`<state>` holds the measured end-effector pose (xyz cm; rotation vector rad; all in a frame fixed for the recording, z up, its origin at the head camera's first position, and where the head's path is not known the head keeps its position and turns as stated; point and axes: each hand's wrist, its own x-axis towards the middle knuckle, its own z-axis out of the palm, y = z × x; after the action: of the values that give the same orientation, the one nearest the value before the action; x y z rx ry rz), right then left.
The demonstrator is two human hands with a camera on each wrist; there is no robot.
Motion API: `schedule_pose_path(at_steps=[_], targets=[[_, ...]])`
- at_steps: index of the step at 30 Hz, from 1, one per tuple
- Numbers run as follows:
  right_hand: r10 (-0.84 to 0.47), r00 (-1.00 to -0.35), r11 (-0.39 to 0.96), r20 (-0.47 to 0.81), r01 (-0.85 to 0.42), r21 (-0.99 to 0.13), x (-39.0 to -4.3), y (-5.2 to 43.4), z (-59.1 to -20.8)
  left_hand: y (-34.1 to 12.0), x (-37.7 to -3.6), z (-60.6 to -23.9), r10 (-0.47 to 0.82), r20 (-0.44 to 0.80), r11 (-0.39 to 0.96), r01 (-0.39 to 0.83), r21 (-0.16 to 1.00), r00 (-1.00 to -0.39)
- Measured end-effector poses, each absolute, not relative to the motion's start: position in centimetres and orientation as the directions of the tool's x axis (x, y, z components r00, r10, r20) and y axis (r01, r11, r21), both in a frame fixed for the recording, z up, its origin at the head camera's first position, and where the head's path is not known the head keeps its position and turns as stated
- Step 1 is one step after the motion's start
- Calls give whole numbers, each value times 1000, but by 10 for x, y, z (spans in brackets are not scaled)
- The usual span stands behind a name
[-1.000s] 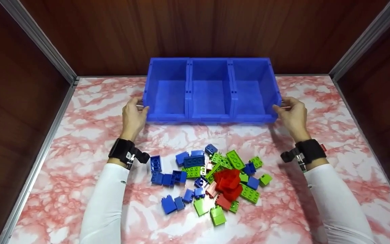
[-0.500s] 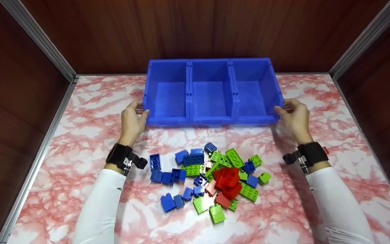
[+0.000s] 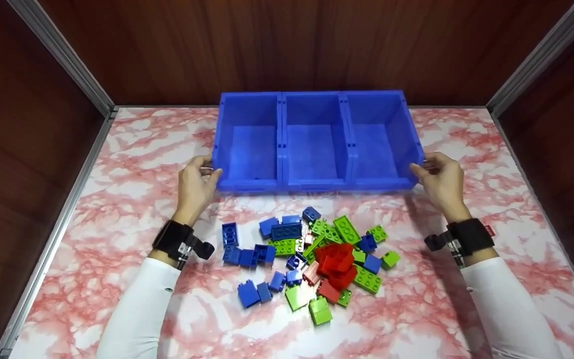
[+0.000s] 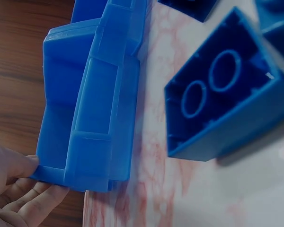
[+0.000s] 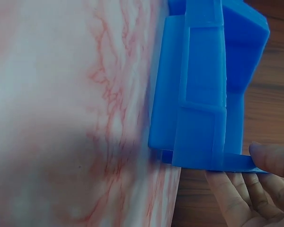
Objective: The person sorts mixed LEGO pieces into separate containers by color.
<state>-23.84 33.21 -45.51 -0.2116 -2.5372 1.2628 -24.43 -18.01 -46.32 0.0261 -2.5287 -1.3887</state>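
Observation:
A blue plastic bin with three compartments [image 3: 317, 185] stands toward the back of the table, its compartments showing bare floors. At its left end my left hand [image 3: 197, 185] pinches the side wall, thumb inside the rim and fingers outside. My right hand [image 3: 441, 182] grips the opposite end wall in the same way. Both wrist views show the thumb over the wall's edge, as with the left hand [image 4: 23, 189] and the right hand [image 5: 255, 189]. In front of the bin lies a pile of toy building bricks, with blue bricks [image 3: 286, 231], green bricks [image 3: 347, 229] and red bricks [image 3: 336, 264].
The table [image 3: 132, 209] has a red-and-white marbled top. Dark wood panels [image 3: 307, 45] rise behind it and on both sides, with metal framing [image 3: 63, 60] at the corners. A blue brick [image 4: 222, 90] lies upside down close to the left wrist camera.
Both hands have drawn the bin slightly toward the person, its right end shifting a little to the right. The bricks keep their arrangement.

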Motion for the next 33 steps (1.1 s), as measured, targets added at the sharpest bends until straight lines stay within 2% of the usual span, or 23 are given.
schedule_pose_path(at_steps=[19, 33], targets=[[253, -943, 622, 214, -11, -783, -208, 332, -457, -185, -218, -465, -131, 215, 544, 111, 832, -968], [264, -946, 616, 186, 17, -788, -203, 332, -457, -186, -213, -465, -132, 226, 560, 115, 820, -965]])
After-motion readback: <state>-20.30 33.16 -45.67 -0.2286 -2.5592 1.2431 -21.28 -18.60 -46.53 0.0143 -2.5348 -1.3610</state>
